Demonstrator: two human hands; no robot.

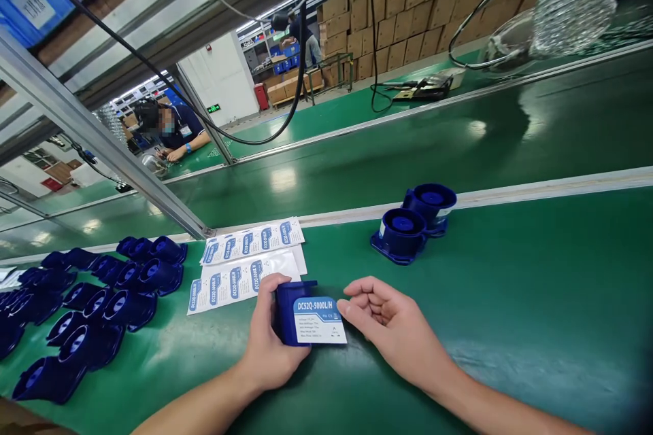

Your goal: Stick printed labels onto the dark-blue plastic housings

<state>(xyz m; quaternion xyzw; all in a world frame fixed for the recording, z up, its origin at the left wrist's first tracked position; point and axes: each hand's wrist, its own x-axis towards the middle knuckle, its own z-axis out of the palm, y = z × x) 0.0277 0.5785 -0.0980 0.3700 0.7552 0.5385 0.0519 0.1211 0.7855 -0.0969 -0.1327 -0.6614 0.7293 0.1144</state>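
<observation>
My left hand [273, 343] is wrapped round a dark blue plastic pump housing [286, 312], holding it above the green bench. A blue and white label [320, 327] printed "DC52Q-5000L/H" lies across the housing's side facing me, its right part reaching toward my other hand. At the label's upper right edge, the thumb and curled fingers of my right hand [385, 316] are closed in a pinch. Behind the housing are sheets of the same kind of labels [245, 275], partly overlapping. Two more blue housings [403, 234] stand farther back on the right, with pale labels on their sides.
Many blue housings [107, 309] stand in rows on the left. A metal post [117, 115] rises from the bench's back edge, and black cables hang overhead. Beyond lie a green conveyor surface [331, 149], tools [423, 87] and stacked cartons [398, 13]. A co-worker [173, 126] leans over the opposite bench.
</observation>
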